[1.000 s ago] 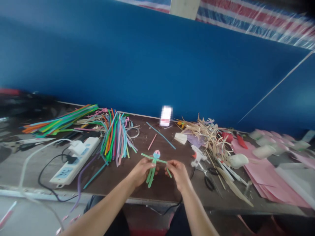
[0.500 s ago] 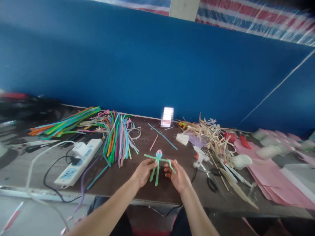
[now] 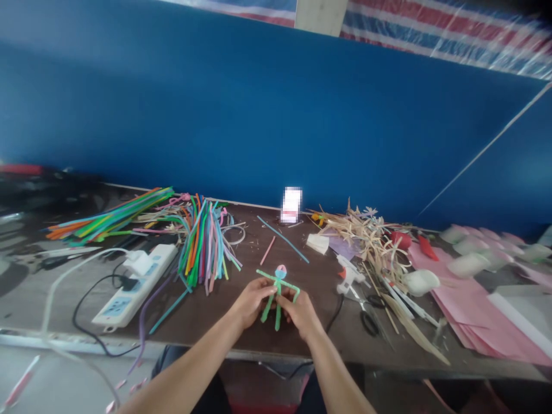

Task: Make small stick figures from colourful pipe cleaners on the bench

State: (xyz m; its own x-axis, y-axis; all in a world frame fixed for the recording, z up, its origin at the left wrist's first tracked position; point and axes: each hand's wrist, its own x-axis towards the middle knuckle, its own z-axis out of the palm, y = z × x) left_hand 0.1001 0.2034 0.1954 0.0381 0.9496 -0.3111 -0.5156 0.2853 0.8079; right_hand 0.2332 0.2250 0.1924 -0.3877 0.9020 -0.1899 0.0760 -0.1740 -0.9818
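Between my hands is a small pipe-cleaner figure point(image 3: 278, 319), with green arms and legs and a pink and light-blue head. It is held upright above the table's front part. My left hand point(image 3: 254, 300) pinches the figure's body from the left, thumb in front. From the right, my right hand point(image 3: 301, 313) closes on the body and the top of a leg, its thumb and fingertips near the left ones. The figure's left-side arm sticks out straight; the right-side arm bends down at its end, just over my right hand.
Pipe cleaners point(image 3: 207, 241) lie in bundles at left, behind a white power strip point(image 3: 134, 287). A blue pipe cleaner point(image 3: 283, 238) and a pink one point(image 3: 268, 250) lie ahead. At right are a glue gun point(image 3: 350, 276), scissors point(image 3: 369, 322), straw-like pieces point(image 3: 366, 236) and pink sheets point(image 3: 457, 310).
My right hand has moved left, from the figure's bent arm to its body, and its fingers have closed there. The bent arm's end now hangs closer in. My left hand keeps its hold.
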